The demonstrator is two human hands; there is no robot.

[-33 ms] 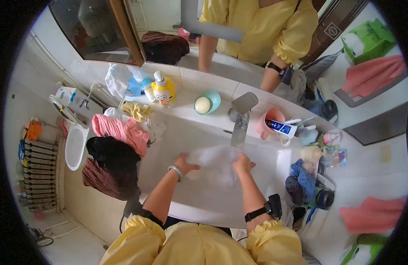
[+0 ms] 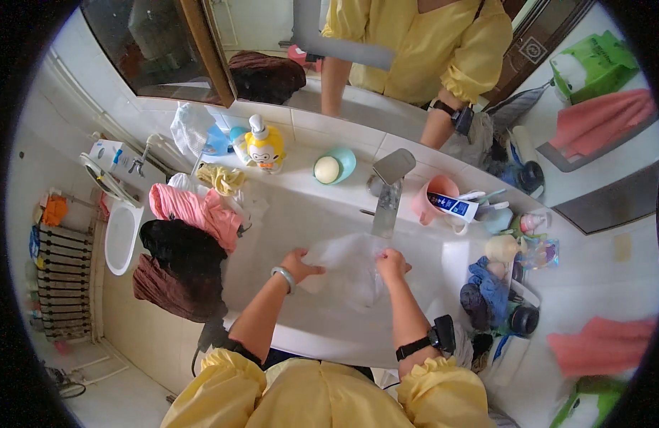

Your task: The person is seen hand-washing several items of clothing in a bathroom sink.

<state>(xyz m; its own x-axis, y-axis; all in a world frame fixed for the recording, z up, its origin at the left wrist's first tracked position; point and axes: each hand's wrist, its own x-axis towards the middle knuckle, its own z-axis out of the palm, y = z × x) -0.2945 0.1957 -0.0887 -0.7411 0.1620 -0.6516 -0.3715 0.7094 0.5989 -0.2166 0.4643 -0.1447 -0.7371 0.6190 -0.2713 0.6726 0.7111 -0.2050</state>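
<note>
Both hands mid-frame in the white sink, below the faucet. Left hand & right hand each have their grip closed on a white cloth, stretched btwn them. Pink garment draped over the sink's left rim.

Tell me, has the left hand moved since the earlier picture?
No. The left hand sits at the same spot left of the faucet, gripping the white cloth in the sink.
</note>
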